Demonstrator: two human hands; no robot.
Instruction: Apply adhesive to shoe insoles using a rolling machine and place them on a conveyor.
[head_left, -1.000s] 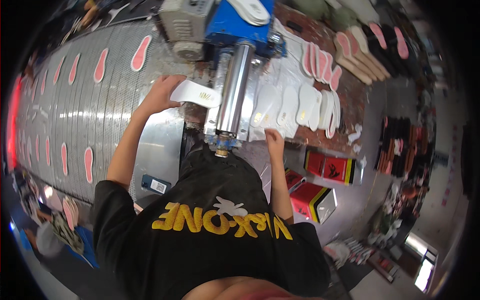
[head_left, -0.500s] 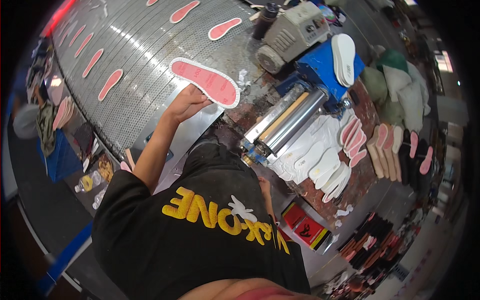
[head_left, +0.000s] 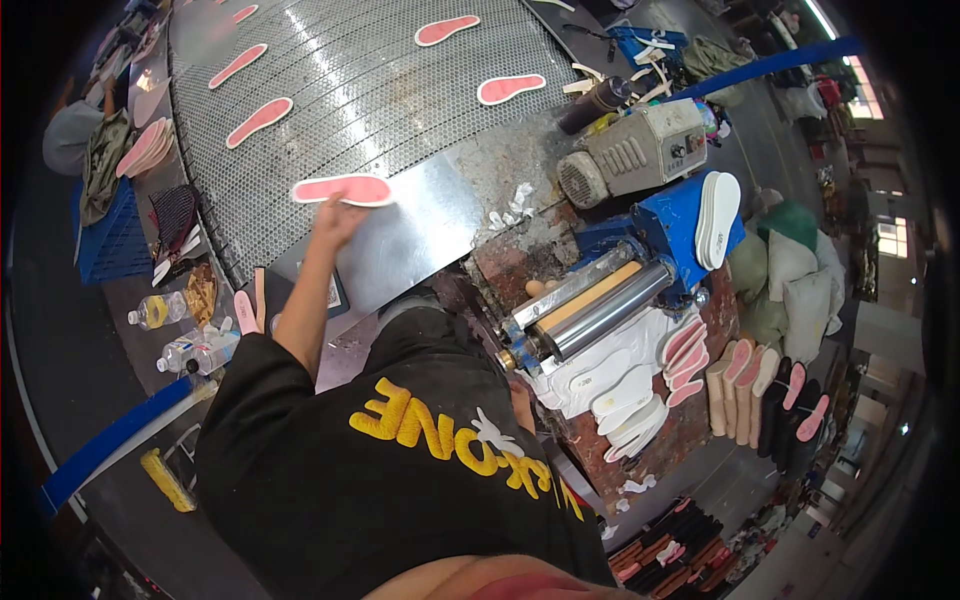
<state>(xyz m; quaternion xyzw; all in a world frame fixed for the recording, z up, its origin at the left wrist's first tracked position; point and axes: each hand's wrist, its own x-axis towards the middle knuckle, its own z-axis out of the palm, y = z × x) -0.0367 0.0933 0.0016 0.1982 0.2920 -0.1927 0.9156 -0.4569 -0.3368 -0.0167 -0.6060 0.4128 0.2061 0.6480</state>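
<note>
Out over the near edge of the mesh conveyor [head_left: 370,120], my left hand [head_left: 340,220] grips a pink insole [head_left: 372,188] with a white rim by its near edge. The insole lies roughly level, its long side running left to right. Several similar insoles, among them a pink insole [head_left: 260,122], are spread on the mesh farther off. Low beside my body, my right hand [head_left: 521,402] shows only in part, below the roller machine [head_left: 610,310]; its fingers are hidden.
White insoles [head_left: 622,392] and pink insoles [head_left: 684,352] lie on the stand right of the rollers. A white stack [head_left: 714,220] rests on the blue housing, near a grey motor [head_left: 640,150]. Plastic bottles [head_left: 160,310] stand at the left. A person [head_left: 75,135] is at the far left.
My left hand has carried the insole left and turned it from slanting to nearly level, over the mesh's near edge. The view has shifted. My right hand stays low by my body.
</note>
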